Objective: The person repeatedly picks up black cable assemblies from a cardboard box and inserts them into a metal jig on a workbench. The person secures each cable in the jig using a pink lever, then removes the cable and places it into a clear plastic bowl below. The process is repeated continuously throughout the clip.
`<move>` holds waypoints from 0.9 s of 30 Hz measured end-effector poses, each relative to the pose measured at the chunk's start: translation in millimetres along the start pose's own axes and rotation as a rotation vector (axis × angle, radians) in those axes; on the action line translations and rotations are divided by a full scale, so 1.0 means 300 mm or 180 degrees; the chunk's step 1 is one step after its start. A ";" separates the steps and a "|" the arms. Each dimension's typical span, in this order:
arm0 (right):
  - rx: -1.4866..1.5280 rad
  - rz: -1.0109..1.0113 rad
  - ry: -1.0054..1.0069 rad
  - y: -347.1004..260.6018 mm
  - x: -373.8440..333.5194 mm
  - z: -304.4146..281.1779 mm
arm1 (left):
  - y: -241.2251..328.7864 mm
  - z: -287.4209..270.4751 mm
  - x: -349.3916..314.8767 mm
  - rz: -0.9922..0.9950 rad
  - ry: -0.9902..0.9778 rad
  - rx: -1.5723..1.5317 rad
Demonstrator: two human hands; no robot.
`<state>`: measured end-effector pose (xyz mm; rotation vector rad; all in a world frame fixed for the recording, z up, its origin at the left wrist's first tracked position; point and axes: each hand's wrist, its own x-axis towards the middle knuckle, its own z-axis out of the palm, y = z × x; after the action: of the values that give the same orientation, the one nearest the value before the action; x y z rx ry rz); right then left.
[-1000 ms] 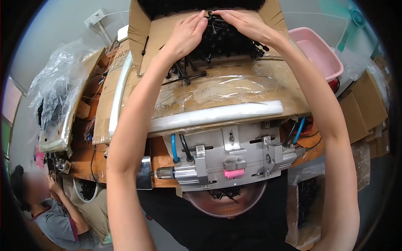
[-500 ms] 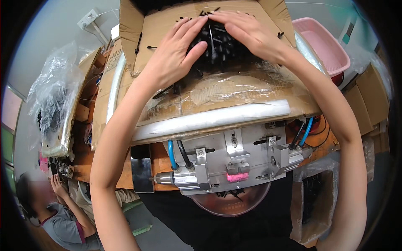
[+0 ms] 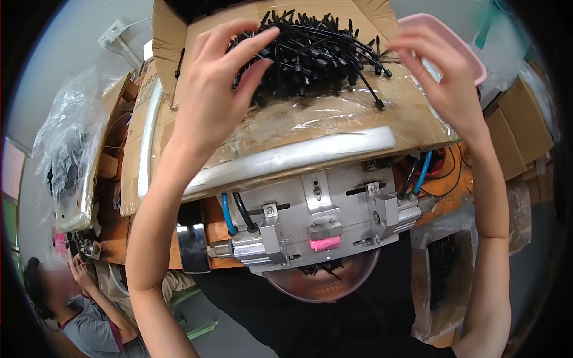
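A heap of thin black plastic rods with knobbed ends (image 3: 304,65) lies at the mouth of an open cardboard box (image 3: 215,21), on a tape-covered cardboard sheet (image 3: 292,122). My left hand (image 3: 218,83) is at the heap's left edge, its fingers curved and thumb apart, and I see nothing gripped in it. Off to the right of the heap, my right hand (image 3: 444,74) hangs above the cardboard with bent, spread fingers, holding nothing. A few rods stick out from the heap toward the right.
Below the cardboard's white foam edge (image 3: 292,158) sits a metal fixture (image 3: 298,221) with cylinders, blue and black hoses and a pink block (image 3: 325,243). A phone (image 3: 194,241), a clear bowl (image 3: 322,286) and a lined carton (image 3: 441,280) surround it. A co-worker (image 3: 89,310) sits at left.
My hands have parted from over the heap, the left drawing back and the right swinging out to the right. The rods are now uncovered and spread wider. The view has shifted slightly.
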<state>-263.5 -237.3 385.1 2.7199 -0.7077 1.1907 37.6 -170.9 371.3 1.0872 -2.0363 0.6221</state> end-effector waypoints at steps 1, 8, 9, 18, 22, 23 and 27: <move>0.0106 0.0167 -0.0074 -0.009 -0.039 0.020 | 0.022 0.013 0.008 -0.0065 -0.0103 -0.0064; -0.0219 -0.0189 0.0581 -0.008 0.070 0.190 | 0.123 0.144 0.119 -0.0036 -0.0344 0.0278; -0.0097 -0.0265 0.0743 0.010 0.107 0.226 | 0.114 0.149 0.118 -0.0145 -0.0372 0.0243; 0.0524 0.0534 -0.0997 -0.006 0.211 0.194 | 0.031 0.040 0.079 -0.0151 -0.0791 0.0049; 0.0161 0.0102 -0.0735 -0.035 0.110 0.143 | 0.063 -0.023 0.018 -0.0128 -0.0849 -0.0065; -0.0054 0.0282 -0.0811 -0.053 0.095 0.124 | 0.074 -0.031 -0.002 -0.0152 -0.0825 -0.0134; -0.0485 -0.0623 -0.0531 0.023 0.050 0.099 | 0.135 -0.061 -0.084 -0.0373 -0.0918 -0.0248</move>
<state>-237.6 -256.9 374.4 2.7069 -0.5099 0.8406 19.5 -124.6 359.7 1.2995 -2.1990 0.3383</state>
